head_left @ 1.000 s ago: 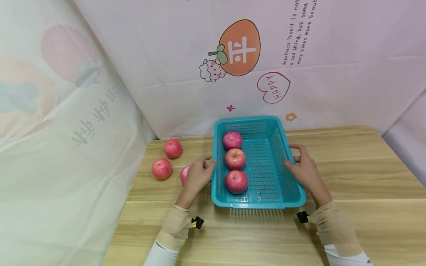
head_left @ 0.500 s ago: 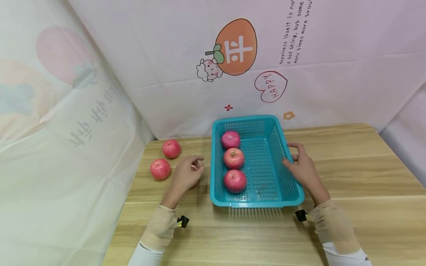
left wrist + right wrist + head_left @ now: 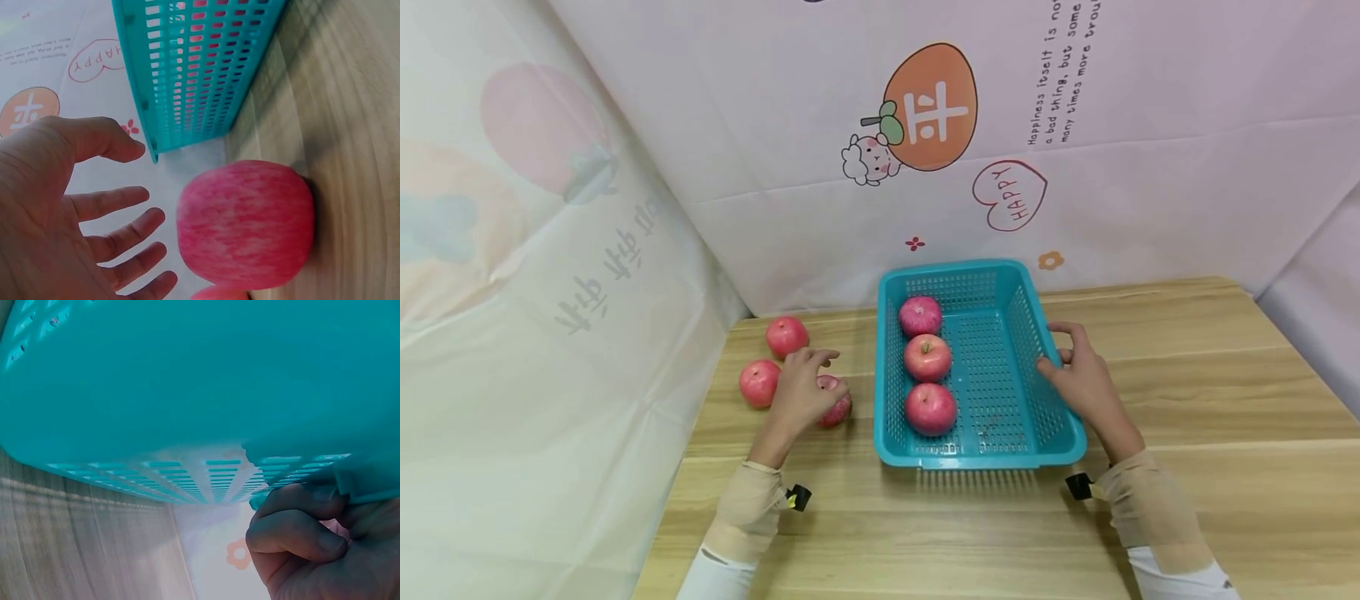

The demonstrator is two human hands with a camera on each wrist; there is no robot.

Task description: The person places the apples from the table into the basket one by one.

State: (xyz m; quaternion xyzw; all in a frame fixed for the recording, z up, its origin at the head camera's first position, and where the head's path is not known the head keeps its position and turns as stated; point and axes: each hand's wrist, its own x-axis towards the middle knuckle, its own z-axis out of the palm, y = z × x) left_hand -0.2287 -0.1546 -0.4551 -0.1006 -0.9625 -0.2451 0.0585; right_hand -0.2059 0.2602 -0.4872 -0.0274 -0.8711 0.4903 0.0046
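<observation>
A teal plastic basket stands on the wooden table, with three apples lined up along its left wall: a far apple, a middle apple and a near apple. My right hand grips its right rim, thumb over the inside and fingers outside; in the right wrist view curled fingers show at the rim. Left of the basket, my left hand hovers over a red apple and partly covers it. The left wrist view shows its spread fingers apart from that apple.
Two more apples lie at the table's left: a back apple and a front apple close to my left hand. A printed white cloth hangs behind the table and along its left side.
My left hand has let go of the basket's left rim and moved left to the loose apple. My right hand keeps its grip on the right rim.
</observation>
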